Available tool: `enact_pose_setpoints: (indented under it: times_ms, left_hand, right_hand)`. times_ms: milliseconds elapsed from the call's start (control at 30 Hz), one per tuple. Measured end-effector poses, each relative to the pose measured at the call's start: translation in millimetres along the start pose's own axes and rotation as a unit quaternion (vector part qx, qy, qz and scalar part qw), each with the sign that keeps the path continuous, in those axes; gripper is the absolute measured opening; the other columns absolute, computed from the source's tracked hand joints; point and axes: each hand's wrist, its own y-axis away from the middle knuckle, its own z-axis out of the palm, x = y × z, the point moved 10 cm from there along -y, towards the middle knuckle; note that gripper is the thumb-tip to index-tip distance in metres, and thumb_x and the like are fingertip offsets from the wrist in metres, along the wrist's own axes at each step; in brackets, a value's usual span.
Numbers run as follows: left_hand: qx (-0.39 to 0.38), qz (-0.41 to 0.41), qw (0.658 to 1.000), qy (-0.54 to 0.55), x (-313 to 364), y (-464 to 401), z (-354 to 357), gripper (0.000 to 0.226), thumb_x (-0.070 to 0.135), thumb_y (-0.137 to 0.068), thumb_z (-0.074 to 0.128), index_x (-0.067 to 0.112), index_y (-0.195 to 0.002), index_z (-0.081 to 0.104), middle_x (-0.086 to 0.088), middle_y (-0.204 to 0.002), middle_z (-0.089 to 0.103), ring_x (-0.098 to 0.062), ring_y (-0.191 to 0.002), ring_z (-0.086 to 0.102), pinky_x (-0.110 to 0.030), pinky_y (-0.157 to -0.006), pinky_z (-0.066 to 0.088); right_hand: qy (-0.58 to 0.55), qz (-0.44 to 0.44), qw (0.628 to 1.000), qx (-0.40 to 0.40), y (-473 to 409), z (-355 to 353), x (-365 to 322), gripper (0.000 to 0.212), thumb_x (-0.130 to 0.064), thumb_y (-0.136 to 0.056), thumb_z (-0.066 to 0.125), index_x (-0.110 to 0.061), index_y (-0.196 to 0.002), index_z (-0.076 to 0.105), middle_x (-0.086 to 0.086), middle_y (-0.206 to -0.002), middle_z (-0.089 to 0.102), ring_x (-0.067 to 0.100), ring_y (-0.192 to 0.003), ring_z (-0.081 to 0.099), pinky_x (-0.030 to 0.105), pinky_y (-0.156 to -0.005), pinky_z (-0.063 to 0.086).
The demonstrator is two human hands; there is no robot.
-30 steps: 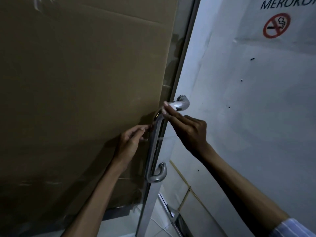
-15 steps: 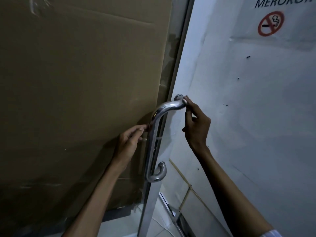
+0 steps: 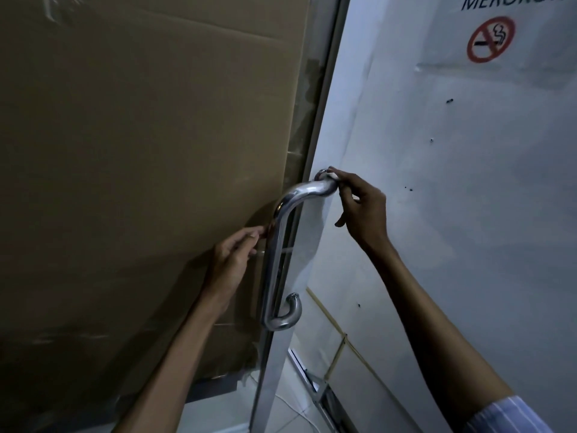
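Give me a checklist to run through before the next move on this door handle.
1. Right hand pinches the upper end of the door handle: ok.
2. Left hand has a firm hold on the handle's upright bar: cannot tell; its fingertips reach the bar, but the grip itself is hidden.
3. Handle's lower end seated against the door: cannot tell; the joint is too dark.
4. Cardboard lies flat behind the glass, out of the hands' way: ok.
5. Right hand clear of the wall: cannot tell from this one view.
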Motion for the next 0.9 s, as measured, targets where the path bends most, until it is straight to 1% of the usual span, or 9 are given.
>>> enact_pose_setpoints:
  times_ms: [100, 233, 300, 400, 467, 567, 633, 767, 900]
  left_hand:
    - [0.008, 0.001, 1.000, 0.014, -2, 1, 0, 0.019, 0.026, -0.102, 0.059, 0.034, -0.106, 0.076, 0.016, -0.106, 0.078, -0.003, -0.083, 0.060, -0.009, -0.071, 0.047]
    - [0.008, 0.002, 1.000, 0.008, -2, 0, 1, 0.022, 0.024, -0.102, 0.057, 0.034, -0.106, 0.077, 0.014, -0.106, 0.078, 0.002, -0.079, 0.060, -0.010, -0.069, 0.046]
    - [0.009, 0.003, 1.000, 0.003, -1, -1, 1, 0.021, 0.026, -0.102, 0.057, 0.034, -0.106, 0.076, 0.016, -0.105, 0.078, 0.005, -0.078, 0.060, -0.009, -0.069, 0.046]
    - [0.020, -0.002, 1.000, -0.002, -2, 0, -1, 0.022, 0.031, -0.102, 0.057, 0.038, -0.098, 0.078, 0.020, -0.095, 0.077, 0.003, -0.075, 0.060, -0.013, -0.069, 0.046]
    - [0.042, -0.005, 0.999, 0.011, -2, 0, -3, 0.027, 0.018, -0.106, 0.055, 0.031, -0.096, 0.077, 0.021, -0.082, 0.077, 0.004, -0.072, 0.062, -0.015, -0.068, 0.046]
    - [0.047, -0.016, 0.998, 0.033, -4, 2, -3, 0.024, 0.007, -0.106, 0.050, 0.016, -0.106, 0.073, 0.017, -0.077, 0.077, 0.005, -0.072, 0.068, -0.009, -0.065, 0.048]
    - [0.043, -0.017, 0.999, 0.019, -8, 4, -4, 0.026, 0.009, -0.106, 0.051, 0.021, -0.101, 0.074, 0.014, -0.081, 0.077, 0.000, -0.076, 0.067, -0.008, -0.064, 0.047]
    - [0.048, -0.028, 0.998, 0.003, -21, 7, -7, 0.029, 0.010, -0.106, 0.052, 0.027, -0.094, 0.072, 0.022, -0.073, 0.074, 0.010, -0.067, 0.062, -0.008, -0.062, 0.046]
    - [0.044, -0.033, 0.998, -0.019, -32, 8, -10, 0.030, 0.010, -0.107, 0.050, 0.025, -0.097, 0.074, 0.024, -0.074, 0.074, 0.008, -0.063, 0.058, -0.009, -0.062, 0.043]
  right_hand:
    - [0.003, -0.041, 0.999, 0.003, 13, 0, -17, 0.034, -0.006, -0.104, 0.054, -0.021, -0.128, 0.074, -0.010, -0.134, 0.070, 0.017, -0.088, 0.077, 0.038, -0.045, 0.059]
    - [0.083, -0.158, 0.983, -0.032, 32, 15, -49, 0.037, -0.016, -0.102, 0.058, -0.026, -0.136, 0.069, -0.016, -0.140, 0.065, 0.003, -0.060, 0.068, 0.034, -0.058, 0.061]
    - [0.131, -0.227, 0.963, -0.066, 38, 27, -63, 0.040, -0.015, -0.102, 0.062, -0.025, -0.140, 0.065, -0.014, -0.145, 0.061, 0.000, -0.071, 0.070, 0.033, -0.068, 0.062]
    - [0.197, -0.331, 0.912, -0.138, 53, 56, -75, 0.045, -0.014, -0.104, 0.062, -0.027, -0.146, 0.060, -0.014, -0.154, 0.053, 0.011, -0.092, 0.076, 0.033, -0.071, 0.062]
    - [0.235, -0.400, 0.865, -0.194, 72, 80, -72, 0.040, -0.014, -0.104, 0.061, -0.025, -0.142, 0.063, -0.007, -0.150, 0.058, 0.017, -0.077, 0.075, 0.035, -0.062, 0.060]
    - [0.278, -0.481, 0.792, -0.251, 97, 101, -64, 0.040, -0.009, -0.098, 0.067, -0.022, -0.136, 0.068, 0.001, -0.138, 0.068, 0.019, -0.054, 0.064, 0.026, -0.052, 0.045]
    - [0.292, -0.495, 0.783, -0.237, 95, 98, -66, 0.037, -0.010, -0.099, 0.066, -0.023, -0.133, 0.070, 0.000, -0.138, 0.069, 0.017, -0.052, 0.061, 0.024, -0.053, 0.037]
    - [0.278, -0.482, 0.804, -0.210, 91, 96, -66, 0.030, -0.012, -0.101, 0.066, -0.021, -0.129, 0.072, 0.001, -0.140, 0.067, 0.017, -0.056, 0.064, 0.025, -0.053, 0.043]
    - [0.286, -0.508, 0.769, -0.263, 134, 117, -36, 0.029, -0.011, -0.105, 0.056, -0.020, -0.130, 0.069, 0.002, -0.140, 0.067, 0.020, -0.061, 0.066, 0.029, -0.050, 0.046]
